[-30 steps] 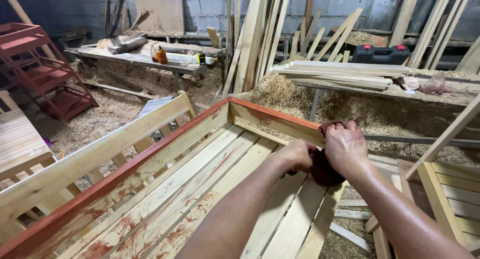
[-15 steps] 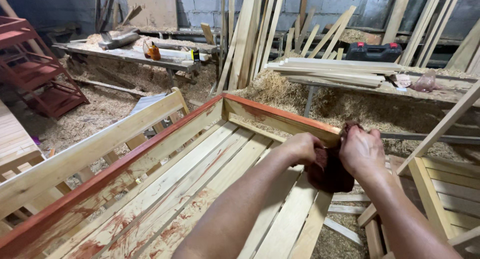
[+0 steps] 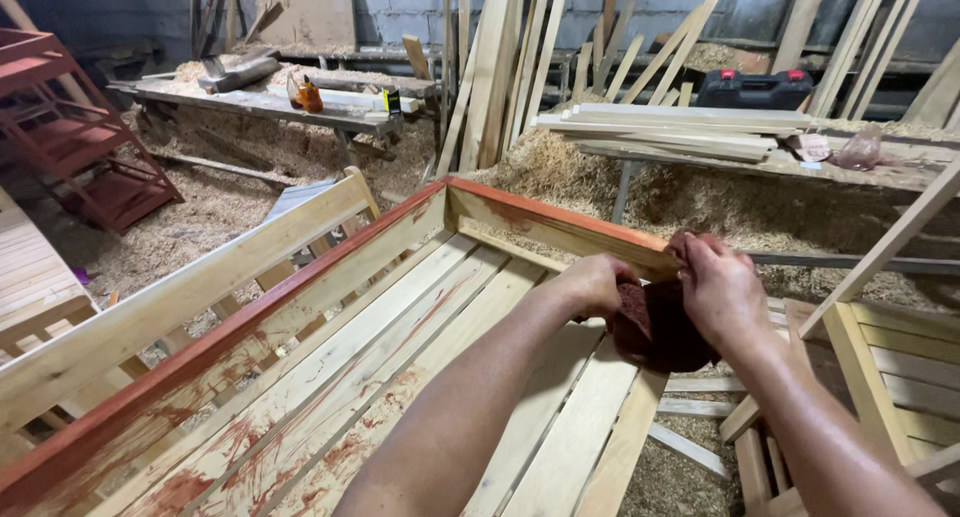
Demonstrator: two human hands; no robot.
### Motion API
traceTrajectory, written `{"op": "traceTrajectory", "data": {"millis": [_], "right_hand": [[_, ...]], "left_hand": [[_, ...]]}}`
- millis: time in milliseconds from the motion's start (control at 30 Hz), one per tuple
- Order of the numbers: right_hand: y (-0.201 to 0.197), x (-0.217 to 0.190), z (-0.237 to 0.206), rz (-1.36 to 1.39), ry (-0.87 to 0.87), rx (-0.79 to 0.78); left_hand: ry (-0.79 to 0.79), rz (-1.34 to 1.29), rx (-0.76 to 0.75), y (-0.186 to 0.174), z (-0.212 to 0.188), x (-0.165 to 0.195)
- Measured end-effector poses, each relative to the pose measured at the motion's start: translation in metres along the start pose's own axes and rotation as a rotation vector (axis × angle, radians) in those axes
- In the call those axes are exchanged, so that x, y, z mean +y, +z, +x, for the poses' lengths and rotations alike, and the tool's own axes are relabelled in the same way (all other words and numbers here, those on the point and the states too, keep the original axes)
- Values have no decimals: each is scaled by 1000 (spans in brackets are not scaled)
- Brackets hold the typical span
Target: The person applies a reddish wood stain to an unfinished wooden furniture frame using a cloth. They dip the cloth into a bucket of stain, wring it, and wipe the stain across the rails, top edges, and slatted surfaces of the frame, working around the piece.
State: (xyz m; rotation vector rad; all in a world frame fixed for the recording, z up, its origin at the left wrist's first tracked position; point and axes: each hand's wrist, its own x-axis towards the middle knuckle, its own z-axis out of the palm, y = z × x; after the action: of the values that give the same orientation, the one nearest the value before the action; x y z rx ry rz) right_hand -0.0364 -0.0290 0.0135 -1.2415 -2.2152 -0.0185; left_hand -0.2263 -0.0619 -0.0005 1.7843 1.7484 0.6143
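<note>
A large slatted wooden frame [image 3: 300, 307] lies tilted in front of me, its top rims stained red-brown and its slats smeared with the same stain. Both hands meet at its far right corner. My left hand [image 3: 598, 282] and my right hand [image 3: 718, 289] together grip a dark red stain-soaked rag [image 3: 655, 327], bunched between them against the frame's stained far rail [image 3: 560, 222]. The rag's lower part hangs below my palms.
Sawdust covers the floor. A red-stained shelf unit [image 3: 75, 127] stands at the left. A workbench [image 3: 260, 102] with bottles is behind, a stack of planks [image 3: 670, 132] and a black tool case [image 3: 755, 87] at the back right. Unstained slatted frames [image 3: 890, 377] lie at my right.
Both hands with the rag have stayed at the frame's far right corner, the fingers shifting on the rag. My view has moved a little.
</note>
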Motion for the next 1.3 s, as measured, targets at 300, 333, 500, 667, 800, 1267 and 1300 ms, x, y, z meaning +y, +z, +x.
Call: {"op": "traceTrajectory", "data": {"millis": [300,333,500,667,800,1267,1300], "right_hand": [[-7,-9,-19,-115,-20,86],[-12,-14,-21,71,190,-6],[-20,-56,-49,-97,-111,-155],[-27,-74,-30,84,56,-145],[-36,-43,11,23,37,81],[51,-55,40,-357,-107,-63],[55,-68,45,-378,-154,-56]], "left_hand": [[-13,4,-29,-6,-15,-6],[9,22,-19,-6,-15,-6],[67,36,-58,-12,-12,-13],[-24,-21,-21,-29,-23,-21],[38,-220,222,-33,-16,-19],[-66,-79,105,-23,-6,-29],[-46,-63,117,-27,-8,-33]]}}
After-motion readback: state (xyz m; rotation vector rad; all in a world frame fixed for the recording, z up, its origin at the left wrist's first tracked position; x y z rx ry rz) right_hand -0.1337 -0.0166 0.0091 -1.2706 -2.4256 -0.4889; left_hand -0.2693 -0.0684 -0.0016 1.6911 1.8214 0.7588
